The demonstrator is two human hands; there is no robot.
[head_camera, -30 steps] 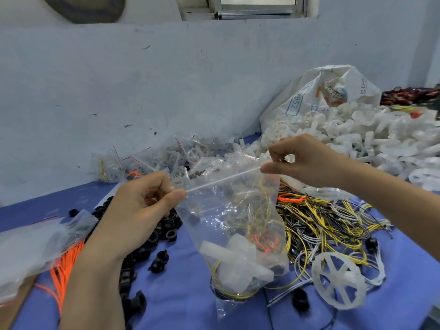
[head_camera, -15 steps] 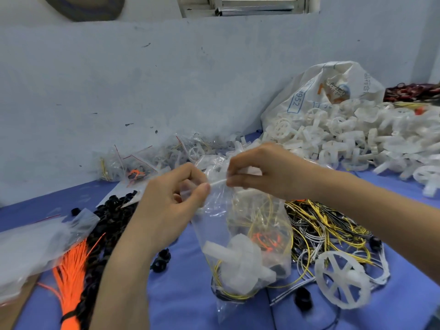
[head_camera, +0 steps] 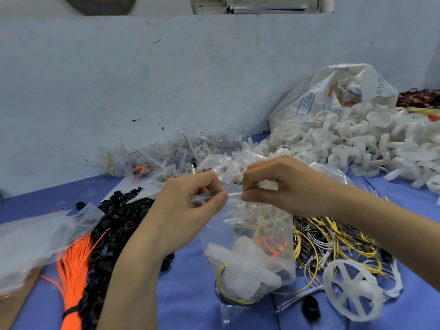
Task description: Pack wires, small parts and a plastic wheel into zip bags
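Note:
A clear zip bag (head_camera: 250,256) hangs over the blue table, holding a white plastic wheel, yellow and orange wires and a small black part. My left hand (head_camera: 188,210) pinches the bag's top strip on the left. My right hand (head_camera: 281,186) pinches the same strip on the right, a thumb's width away. A loose white plastic wheel (head_camera: 354,291) lies on the table at the lower right. A tangle of yellow, white and black wires (head_camera: 333,239) spreads behind the bag.
Black ring parts (head_camera: 119,222) are heaped at the left, beside an orange wire bundle (head_camera: 76,270) and a stack of empty bags (head_camera: 31,246). Filled zip bags (head_camera: 154,160) lie by the wall. A big heap of white wheels (head_camera: 357,141) spills from a sack (head_camera: 333,91) at right.
My hands have come together along the bag's top strip, the right sliding left towards the left hand. The bag's mouth has narrowed from wide to nearly pinched together.

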